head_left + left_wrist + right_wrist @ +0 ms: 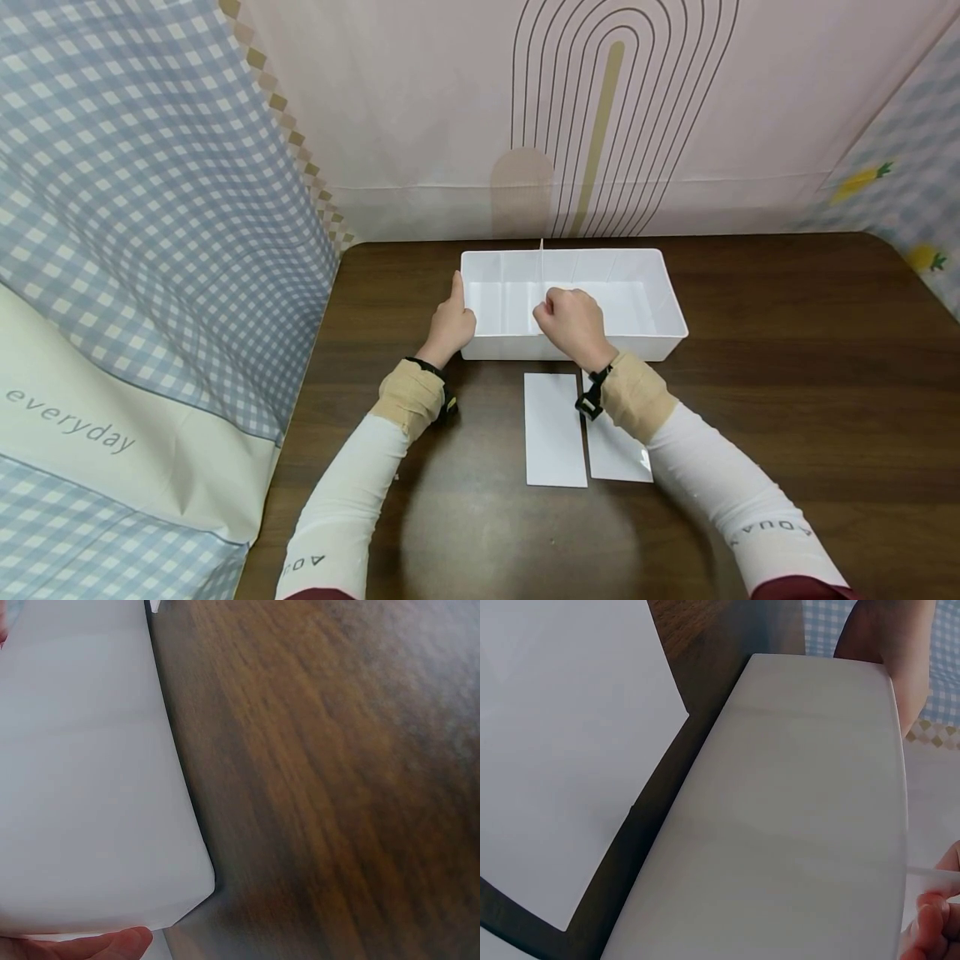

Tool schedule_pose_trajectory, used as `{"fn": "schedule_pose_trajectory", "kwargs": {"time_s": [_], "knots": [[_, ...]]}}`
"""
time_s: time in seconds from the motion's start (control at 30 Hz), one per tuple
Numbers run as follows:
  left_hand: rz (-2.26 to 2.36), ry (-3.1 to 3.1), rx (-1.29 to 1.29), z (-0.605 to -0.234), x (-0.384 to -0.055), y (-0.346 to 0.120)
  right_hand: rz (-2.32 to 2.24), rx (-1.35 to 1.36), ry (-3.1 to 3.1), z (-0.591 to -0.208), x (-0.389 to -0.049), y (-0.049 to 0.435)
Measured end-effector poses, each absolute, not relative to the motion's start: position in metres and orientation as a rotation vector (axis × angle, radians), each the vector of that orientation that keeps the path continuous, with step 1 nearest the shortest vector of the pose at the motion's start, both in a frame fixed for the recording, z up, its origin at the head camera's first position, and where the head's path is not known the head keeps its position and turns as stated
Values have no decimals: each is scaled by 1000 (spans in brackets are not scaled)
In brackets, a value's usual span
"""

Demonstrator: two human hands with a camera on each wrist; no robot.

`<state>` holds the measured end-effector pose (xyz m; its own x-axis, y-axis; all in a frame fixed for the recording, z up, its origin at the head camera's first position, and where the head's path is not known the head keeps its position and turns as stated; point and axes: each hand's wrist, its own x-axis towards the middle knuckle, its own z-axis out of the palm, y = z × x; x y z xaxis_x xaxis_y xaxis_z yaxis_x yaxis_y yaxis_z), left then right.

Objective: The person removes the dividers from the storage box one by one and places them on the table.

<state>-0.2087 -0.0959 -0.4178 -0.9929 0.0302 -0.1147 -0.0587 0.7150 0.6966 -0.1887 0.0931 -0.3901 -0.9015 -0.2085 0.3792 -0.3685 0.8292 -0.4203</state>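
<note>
A long white box stands with its open top up near the table's back edge. At its left end my left hand holds the wall, index finger stretched along the outside and thumb at the front corner. A fingertip shows by the end wall in the left wrist view. My right hand is over the front rim, fingers curled, pinching a thin white divider that stands crosswise in the box and rises above the back rim. Its edge meets my curled fingers in the right wrist view.
Two flat white panels, a left one and a right one, lie side by side in front of the box. My right wrist partly covers the right one. Behind the brown table hangs a patterned curtain; a checked cloth hangs at left.
</note>
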Motion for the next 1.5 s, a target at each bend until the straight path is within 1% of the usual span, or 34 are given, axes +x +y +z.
{"fn": "schedule_pose_trajectory", "kwargs": {"time_s": [1.5], "knots": [[1119,2801,-30,-415,-207,-95,693,420,-2666,-371,-189,96]]}}
